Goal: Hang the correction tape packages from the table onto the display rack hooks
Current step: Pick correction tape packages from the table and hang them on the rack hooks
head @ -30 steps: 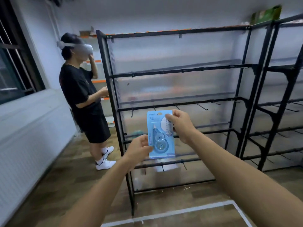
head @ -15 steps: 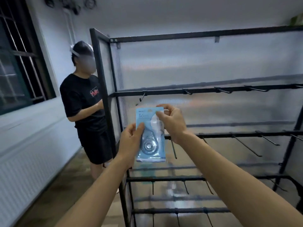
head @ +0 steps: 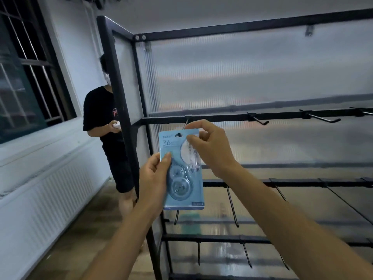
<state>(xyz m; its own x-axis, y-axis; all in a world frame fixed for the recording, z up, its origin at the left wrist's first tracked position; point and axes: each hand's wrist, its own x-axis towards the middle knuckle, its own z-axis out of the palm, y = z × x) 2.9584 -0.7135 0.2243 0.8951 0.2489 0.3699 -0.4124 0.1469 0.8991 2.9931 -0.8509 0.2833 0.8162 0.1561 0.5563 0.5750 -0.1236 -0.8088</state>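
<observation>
A light blue correction tape package point(head: 182, 174) is held upright in the air by both hands, in front of a black metal display rack point(head: 121, 110). The card bears the number 36 near its top, and a clear blister over the tape dispenser fills its lower half. The left hand point(head: 154, 182) grips the package's left edge, with the thumb pressed on the front and the fingers point(head: 161, 165) curled behind the card. The right hand point(head: 210, 150) pinches the card's upper right corner, thumb in front and curled fingers point(head: 198, 126) over the top edge. Just above the right fingers, a short hook point(head: 186, 123) hangs from a horizontal bar of the rack, close to the hang hole at the card's top; whether the hook has entered the hole cannot be told. Further to the right of the fingers, more hooks point(head: 260, 120) stick out from the same bar, all bare. Below the hands, lower bars carry long thin hooks. To the left of the left fingers, beyond the rack's corner post, another person point(head: 105, 118) in a black shirt and black shorts stands holding something small and white. A barred window point(head: 24, 73) lies farther left.
</observation>
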